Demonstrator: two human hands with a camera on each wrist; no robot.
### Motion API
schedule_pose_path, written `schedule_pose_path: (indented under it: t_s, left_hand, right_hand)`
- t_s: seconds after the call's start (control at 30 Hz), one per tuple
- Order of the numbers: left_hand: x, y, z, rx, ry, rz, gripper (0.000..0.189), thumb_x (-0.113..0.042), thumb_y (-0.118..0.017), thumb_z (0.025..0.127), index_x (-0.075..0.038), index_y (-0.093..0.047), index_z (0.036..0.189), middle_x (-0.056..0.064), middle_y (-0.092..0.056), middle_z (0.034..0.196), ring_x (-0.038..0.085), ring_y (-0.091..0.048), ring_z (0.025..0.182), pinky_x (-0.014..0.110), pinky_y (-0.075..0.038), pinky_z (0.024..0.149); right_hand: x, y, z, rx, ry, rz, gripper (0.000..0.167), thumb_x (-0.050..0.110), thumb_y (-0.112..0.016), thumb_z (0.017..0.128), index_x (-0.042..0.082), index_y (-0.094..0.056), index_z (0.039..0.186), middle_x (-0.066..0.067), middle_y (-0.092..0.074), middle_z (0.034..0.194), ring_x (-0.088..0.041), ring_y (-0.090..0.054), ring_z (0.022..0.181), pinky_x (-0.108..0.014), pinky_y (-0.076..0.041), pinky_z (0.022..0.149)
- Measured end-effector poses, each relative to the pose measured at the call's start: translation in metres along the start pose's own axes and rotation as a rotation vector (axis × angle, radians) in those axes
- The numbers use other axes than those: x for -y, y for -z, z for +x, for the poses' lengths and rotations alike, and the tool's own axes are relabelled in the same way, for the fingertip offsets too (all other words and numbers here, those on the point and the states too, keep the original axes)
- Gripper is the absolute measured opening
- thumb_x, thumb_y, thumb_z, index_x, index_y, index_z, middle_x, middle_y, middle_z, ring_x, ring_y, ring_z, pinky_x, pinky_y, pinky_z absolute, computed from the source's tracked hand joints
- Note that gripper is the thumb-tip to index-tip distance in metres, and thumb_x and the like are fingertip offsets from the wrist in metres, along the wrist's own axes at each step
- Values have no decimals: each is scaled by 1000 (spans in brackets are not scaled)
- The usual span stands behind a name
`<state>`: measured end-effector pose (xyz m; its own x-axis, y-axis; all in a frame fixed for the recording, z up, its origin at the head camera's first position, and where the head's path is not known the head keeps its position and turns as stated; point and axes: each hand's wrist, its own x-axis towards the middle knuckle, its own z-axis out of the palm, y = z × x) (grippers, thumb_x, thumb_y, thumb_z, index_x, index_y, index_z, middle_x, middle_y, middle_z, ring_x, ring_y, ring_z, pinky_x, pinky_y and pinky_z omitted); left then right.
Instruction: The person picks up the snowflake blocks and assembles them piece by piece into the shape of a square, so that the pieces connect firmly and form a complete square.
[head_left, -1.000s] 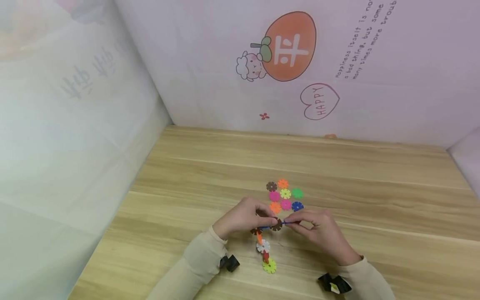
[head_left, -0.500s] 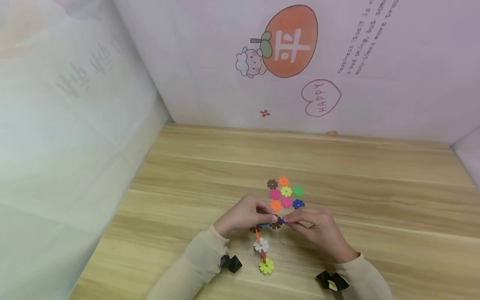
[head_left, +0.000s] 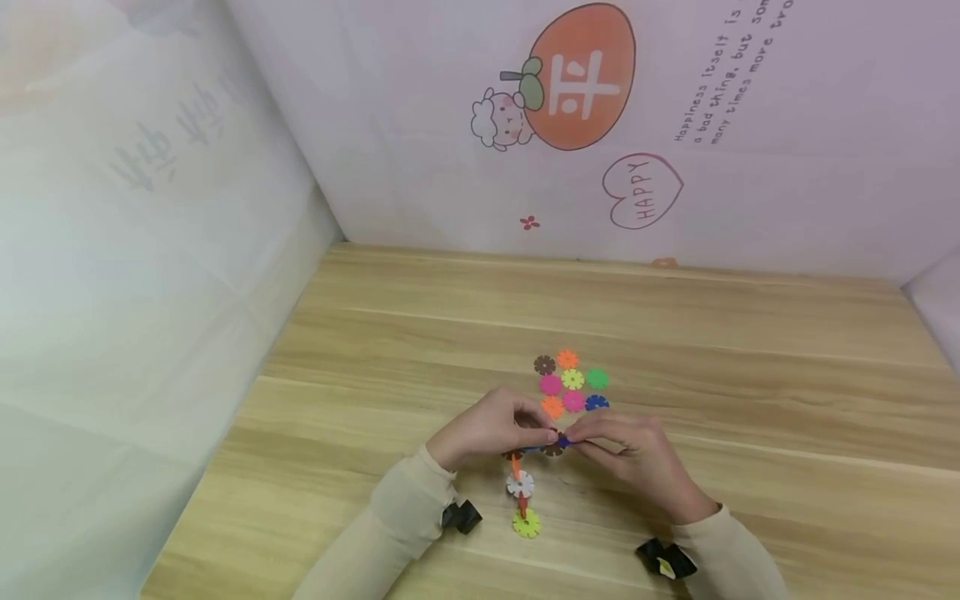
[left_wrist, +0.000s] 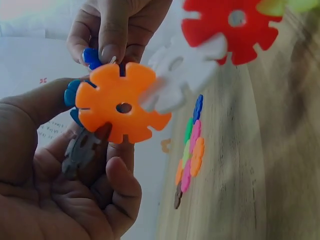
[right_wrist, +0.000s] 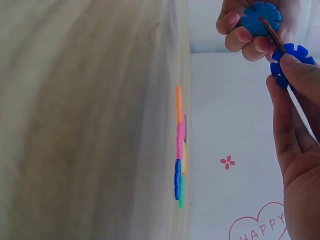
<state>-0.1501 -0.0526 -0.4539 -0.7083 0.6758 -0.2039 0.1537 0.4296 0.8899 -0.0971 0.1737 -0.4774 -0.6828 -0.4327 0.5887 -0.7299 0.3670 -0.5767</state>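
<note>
Both hands work on a chain of slotted plastic discs above the table. In the head view my left hand (head_left: 491, 427) pinches a brown disc (head_left: 554, 449) between thumb and fingers. My right hand (head_left: 633, 450) pinches a dark blue disc (right_wrist: 299, 53), its rim right at the brown disc's edge. A lighter blue disc (right_wrist: 253, 23) joins that brown disc to another brown one (left_wrist: 80, 152) by the left palm. From there the chain hangs toward the person: an orange disc (left_wrist: 100, 107), a white disc (head_left: 520, 484), a red disc (left_wrist: 205, 22) and a yellow-green disc (head_left: 526, 523) at the end.
Just beyond the hands, loose discs lie flat in a cluster on the wooden table (head_left: 405, 333): a brown disc (head_left: 544, 365), a green disc (head_left: 597, 378), a dark blue disc (head_left: 597, 402) and several others. A printed cloth (head_left: 435, 192) stands behind the table.
The right hand has drawn slightly left, bringing the dark blue disc against the brown one, and that disc shows less edge-on. The chain's hanging end has swung a little left.
</note>
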Motion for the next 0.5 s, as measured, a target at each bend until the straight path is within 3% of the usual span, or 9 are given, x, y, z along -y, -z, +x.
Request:
schedule_pose_path:
  t_s: [0.1,0.3,0.5]
  left_hand:
    - [2,1,-1,18,7,-21,10,-24,-74,90,-14,-75,93,-5,-74,87,4,-65,77,20,-51,67]
    - [0,-1,-2,25,30,-62,29,-30,-78,86,-15,-72,109,-7,-73,101,4,-67,89,22,-55,77]
    - [-2,-3,-3,36,11,-52,28,-31,-78,86,-17,-73,111,-8,-73,102,3,-67,89,21,-55,77]
  right_hand:
    - [-1,-2,-1,0,2,-25,32,-10,-82,70,14,-76,90,-2,-73,94,-14,-69,86,-11,-52,82]
    - [-1,-3,-2,3,7,-45,11,7,-77,84,13,-77,92,0,-66,96,-10,-64,83,-12,-53,73]
    - [1,-3,1,-4,-7,-118,34,-10,-82,70,12,-76,96,2,-71,98,-13,-69,88,-11,-52,81]
